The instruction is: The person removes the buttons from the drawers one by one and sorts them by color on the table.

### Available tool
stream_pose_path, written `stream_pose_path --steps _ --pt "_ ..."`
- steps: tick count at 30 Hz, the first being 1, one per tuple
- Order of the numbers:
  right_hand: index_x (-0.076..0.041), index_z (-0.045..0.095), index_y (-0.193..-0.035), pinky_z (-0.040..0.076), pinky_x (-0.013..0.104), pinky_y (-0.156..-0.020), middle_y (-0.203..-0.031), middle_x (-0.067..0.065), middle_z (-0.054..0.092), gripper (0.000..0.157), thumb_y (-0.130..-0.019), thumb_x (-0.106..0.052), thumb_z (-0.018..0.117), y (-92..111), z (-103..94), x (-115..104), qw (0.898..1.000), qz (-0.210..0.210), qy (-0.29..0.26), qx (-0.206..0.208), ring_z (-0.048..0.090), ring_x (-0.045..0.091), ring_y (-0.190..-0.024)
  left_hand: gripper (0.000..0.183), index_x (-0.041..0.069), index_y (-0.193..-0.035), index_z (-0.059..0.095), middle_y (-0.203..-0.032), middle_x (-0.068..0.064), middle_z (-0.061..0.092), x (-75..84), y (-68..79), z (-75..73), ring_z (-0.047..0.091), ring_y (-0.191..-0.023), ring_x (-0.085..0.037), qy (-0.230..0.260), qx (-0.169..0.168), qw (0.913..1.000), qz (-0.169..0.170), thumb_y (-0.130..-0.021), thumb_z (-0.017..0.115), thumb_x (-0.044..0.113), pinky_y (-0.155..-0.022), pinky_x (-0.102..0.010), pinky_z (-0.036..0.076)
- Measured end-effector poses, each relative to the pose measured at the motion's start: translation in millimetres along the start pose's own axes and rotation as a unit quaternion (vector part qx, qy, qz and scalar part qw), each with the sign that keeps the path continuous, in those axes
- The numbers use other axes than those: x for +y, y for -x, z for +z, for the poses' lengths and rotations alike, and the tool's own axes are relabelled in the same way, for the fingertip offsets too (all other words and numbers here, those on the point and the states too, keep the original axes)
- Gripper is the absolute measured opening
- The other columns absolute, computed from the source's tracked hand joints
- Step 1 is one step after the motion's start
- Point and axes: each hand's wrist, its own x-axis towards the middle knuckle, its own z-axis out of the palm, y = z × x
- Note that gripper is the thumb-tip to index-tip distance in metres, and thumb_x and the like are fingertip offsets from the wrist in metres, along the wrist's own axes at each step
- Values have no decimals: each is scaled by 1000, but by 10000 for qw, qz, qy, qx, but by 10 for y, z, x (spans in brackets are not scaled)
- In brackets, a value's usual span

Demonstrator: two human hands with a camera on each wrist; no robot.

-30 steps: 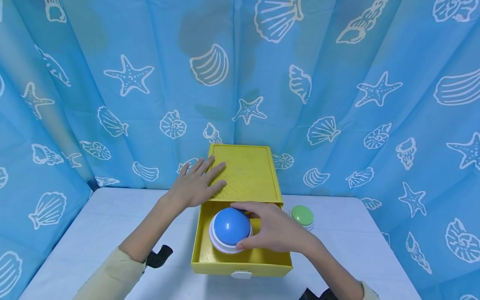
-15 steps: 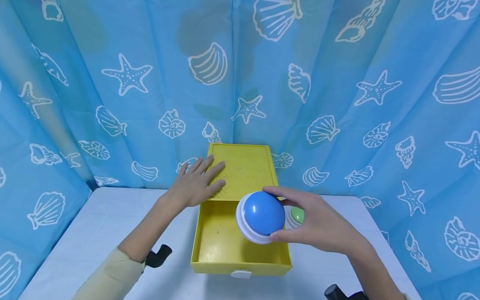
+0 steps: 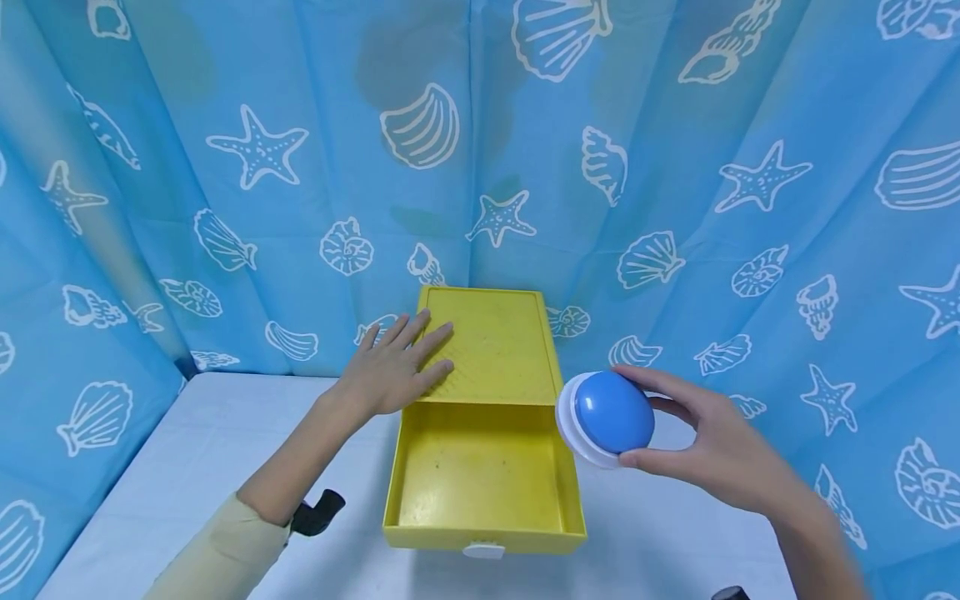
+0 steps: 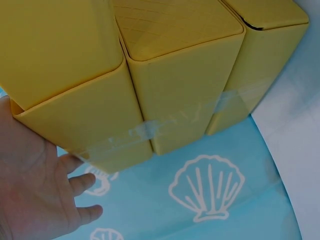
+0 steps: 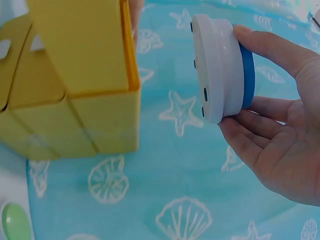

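Observation:
My right hand (image 3: 720,442) pinches a blue push button (image 3: 615,411) with a domed top and white round base, thumb and fingers on opposite sides of it. The button is held tilted in the air, right of the yellow drawer unit (image 3: 491,342). In the right wrist view, the underside of its white base (image 5: 204,70) shows small dark feet. My left hand (image 3: 390,367) rests with spread fingers on the unit's top left edge. The top drawer (image 3: 483,540) is pulled out toward me and has nothing in it. A white knob (image 3: 483,551) sits on its front.
A green push button (image 5: 16,222) stands beside the unit in the right wrist view; the head view hides it. The unit has stacked drawers (image 4: 185,105) with clear tape down the side. Behind the white table (image 3: 247,417) hangs a blue shell-print curtain (image 3: 322,167).
My right hand has lifted the blue push button out of the drawer and carried it to the right, past the drawer's side. My left hand has stayed in place.

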Motion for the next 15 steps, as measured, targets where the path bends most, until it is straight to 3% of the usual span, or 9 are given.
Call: stream_pose_path --steps 12,15 --pt "-8 50 -147 53 49 -89 -141 16 53 81 -78 -28 88 127 -20 430 9978 552 364 -22 54 43 -122 65 23 -161 23 -166 -11 10 6 10 -17 7 -151 -37 84 -38 10000 -8 -106 30 56 -116 -62 3" --pt "-7 49 -147 54 49 -87 -142 18 51 82 -78 -30 87 150 7 549 9957 861 312 -135 53 45 -123 64 23 -161 23 -166 -12 10 8 16 -25 7 -151 -37 88 -19 10000 -25 -106 31 55 -116 -63 2"
